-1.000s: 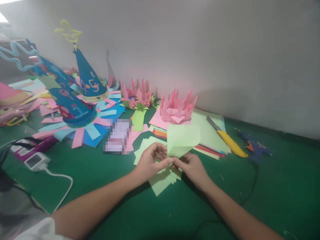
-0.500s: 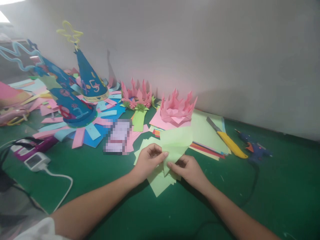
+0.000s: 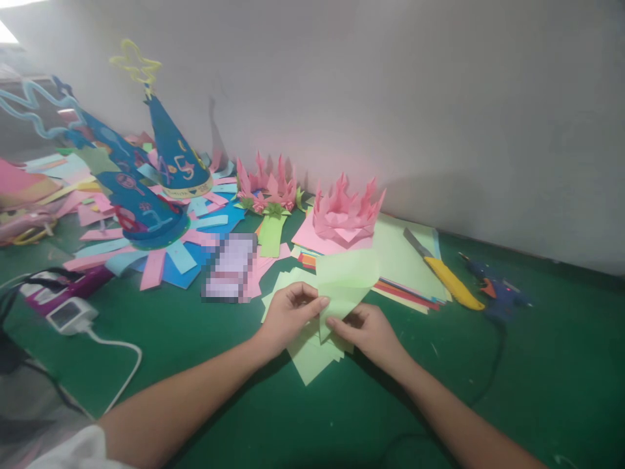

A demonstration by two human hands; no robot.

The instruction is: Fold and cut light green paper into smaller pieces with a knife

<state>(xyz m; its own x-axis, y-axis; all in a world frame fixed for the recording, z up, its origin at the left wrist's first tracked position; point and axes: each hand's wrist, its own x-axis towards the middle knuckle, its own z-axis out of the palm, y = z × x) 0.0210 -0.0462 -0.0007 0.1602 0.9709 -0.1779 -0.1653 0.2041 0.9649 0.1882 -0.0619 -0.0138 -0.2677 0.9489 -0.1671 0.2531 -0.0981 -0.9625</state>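
Between my two hands is a light green sheet of paper (image 3: pixel 346 279), raised above the table and bent toward a point at its lower end. My left hand (image 3: pixel 293 314) pinches its left edge between thumb and fingers. On the lower right side, my right hand (image 3: pixel 368 331) grips the same sheet, thumb in front and fingers partly hidden behind it. Beneath the hands lie several loose light green sheets (image 3: pixel 307 365). Just behind stands a pink folded-paper crown (image 3: pixel 346 218) on a pile of coloured paper.
A yellow-handled knife (image 3: pixel 452 280) and a blue glue gun (image 3: pixel 498 286) lie at right. A pixelated phone (image 3: pixel 230 267) is left of the hands. Decorated blue cone hats (image 3: pixel 176 153), a second pink crown (image 3: pixel 268 189) and a purple power strip (image 3: pixel 73 290) with cables occupy the left side.
The upper part of the green sheet has shifted very slightly to the right. Both hands keep their grip in nearly the same place.
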